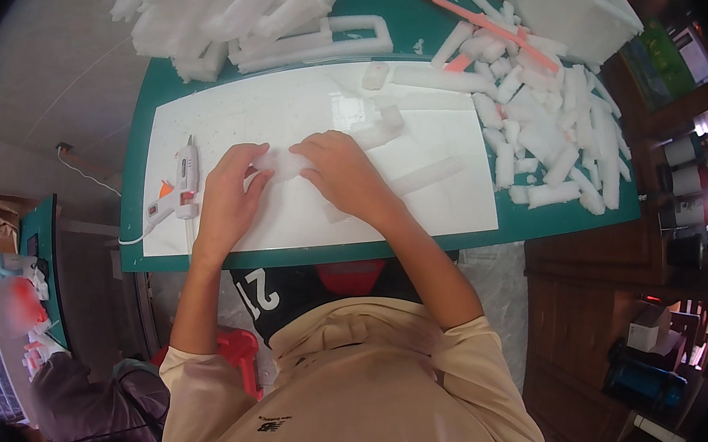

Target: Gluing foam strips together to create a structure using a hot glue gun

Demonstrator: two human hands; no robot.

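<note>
Between my two hands lies a small white foam piece (281, 163), low over a white board (450, 205). My left hand (234, 191) has thumb and fingers closed on its left end. On the other end, the fingers of my right hand (338, 168) grip from above and partly hide it. Just left of my left hand, a white hot glue gun (187, 171) with an orange part rests on the board. Farther right are a stepped foam piece (381, 129) and a long foam strip (429, 177), both lying flat.
A green mat (517, 225) borders the board. Foam offcuts (546, 120) heap at the right, with a pink strip (471, 13) behind. Large foam pieces (220, 13) stack at the far left. Wooden shelves (593, 246) stand right. Another person (93, 401) sits at the lower left.
</note>
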